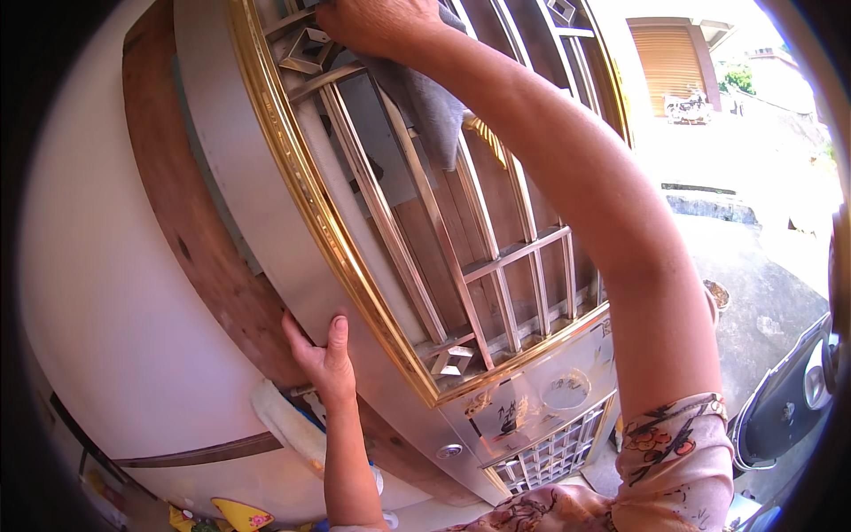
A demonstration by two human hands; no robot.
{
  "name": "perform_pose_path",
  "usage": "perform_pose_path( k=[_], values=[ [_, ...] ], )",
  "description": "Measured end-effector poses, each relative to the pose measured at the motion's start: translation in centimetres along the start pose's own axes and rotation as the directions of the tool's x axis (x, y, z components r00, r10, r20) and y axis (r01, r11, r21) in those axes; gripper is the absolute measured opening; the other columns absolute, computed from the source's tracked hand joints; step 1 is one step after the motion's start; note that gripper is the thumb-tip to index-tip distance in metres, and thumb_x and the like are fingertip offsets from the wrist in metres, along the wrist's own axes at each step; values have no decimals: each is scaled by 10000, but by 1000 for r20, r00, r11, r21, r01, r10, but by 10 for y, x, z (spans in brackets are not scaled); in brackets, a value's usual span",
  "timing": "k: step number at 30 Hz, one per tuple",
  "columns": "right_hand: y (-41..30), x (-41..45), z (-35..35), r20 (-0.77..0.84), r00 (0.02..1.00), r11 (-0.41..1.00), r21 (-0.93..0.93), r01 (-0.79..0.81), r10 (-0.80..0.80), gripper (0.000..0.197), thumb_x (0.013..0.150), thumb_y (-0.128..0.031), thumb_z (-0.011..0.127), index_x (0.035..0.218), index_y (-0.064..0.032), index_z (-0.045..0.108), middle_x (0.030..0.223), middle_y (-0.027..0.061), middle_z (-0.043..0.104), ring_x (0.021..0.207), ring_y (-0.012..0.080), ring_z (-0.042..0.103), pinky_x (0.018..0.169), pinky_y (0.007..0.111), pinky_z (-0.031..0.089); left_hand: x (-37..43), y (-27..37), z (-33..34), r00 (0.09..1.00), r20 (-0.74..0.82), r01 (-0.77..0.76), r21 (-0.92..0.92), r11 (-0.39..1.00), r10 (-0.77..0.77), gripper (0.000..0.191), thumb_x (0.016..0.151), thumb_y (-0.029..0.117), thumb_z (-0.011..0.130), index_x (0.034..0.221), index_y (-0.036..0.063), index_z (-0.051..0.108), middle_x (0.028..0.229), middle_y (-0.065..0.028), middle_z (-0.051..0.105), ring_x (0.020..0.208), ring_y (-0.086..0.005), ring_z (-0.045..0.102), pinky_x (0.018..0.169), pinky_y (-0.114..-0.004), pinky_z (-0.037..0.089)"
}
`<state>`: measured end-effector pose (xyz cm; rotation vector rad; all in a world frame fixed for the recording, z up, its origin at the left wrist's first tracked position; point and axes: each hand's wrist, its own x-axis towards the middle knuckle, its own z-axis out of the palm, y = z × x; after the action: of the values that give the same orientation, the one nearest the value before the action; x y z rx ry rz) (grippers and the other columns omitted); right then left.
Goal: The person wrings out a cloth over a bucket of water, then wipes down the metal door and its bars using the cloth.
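Observation:
A metal security door (282, 259) with gold trim stands before me. My left hand (327, 362) grips its outer edge, thumb on the smooth face and fingers wrapped out of sight behind. At the top of the view, my right hand (382, 23) presses a grey cloth (422, 103) against the upper door grille (492, 259). Part of that hand is cut off by the picture's edge. The cloth hangs down over the vertical bars. A square metal ornament (309, 50) sits just left of the right hand. Lower down, a round lock (449, 451) is set in the door face.
A wooden door frame (199, 253) and white wall (120, 286) stand at left. A fluffy duster-like white roll (286, 419) rests near my left forearm. Lower right, a dark scooter (781, 399) is parked on concrete ground (744, 266). A motorcycle (689, 108) stands farther off.

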<state>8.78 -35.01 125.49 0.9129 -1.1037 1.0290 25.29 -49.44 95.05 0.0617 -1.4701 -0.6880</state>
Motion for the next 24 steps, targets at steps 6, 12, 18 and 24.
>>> perform_pose_path(
  k=[6,12,18,24],
  values=[
    [40,-5,-6,-106,902,908,-11,419,-418,275,745,-224,613,953,-55,551,927,143,626,960,331,559,850,450,402,1,0,-1,1000,-8,-24,-56,998,24,713,823,324,746,1299,-62,383,1174,-118,526,1020,-195,525,931,-324,425],
    [90,2,-31,-149,989,999,42,25,-19,312,784,-220,611,983,0,516,881,242,614,873,455,583,730,551,461,0,-7,-3,1000,22,10,-75,997,-9,694,828,279,743,1305,-60,368,1193,-119,513,1056,-204,512,947,-330,413],
    [64,11,-35,21,999,953,-299,52,-48,319,838,-312,537,888,-14,638,842,249,653,844,408,639,735,520,495,1,-5,1,1000,15,1,-81,997,1,679,834,251,734,1307,-64,361,1204,-126,503,1068,-205,507,956,-333,413],
    [40,18,-46,298,954,903,-420,89,44,248,803,-244,552,806,-45,700,869,184,678,903,354,647,726,468,503,0,-2,-2,1000,18,13,-83,996,-11,681,832,231,737,1308,-68,354,1215,-137,499,1073,-209,509,950,-333,421]
  ],
)
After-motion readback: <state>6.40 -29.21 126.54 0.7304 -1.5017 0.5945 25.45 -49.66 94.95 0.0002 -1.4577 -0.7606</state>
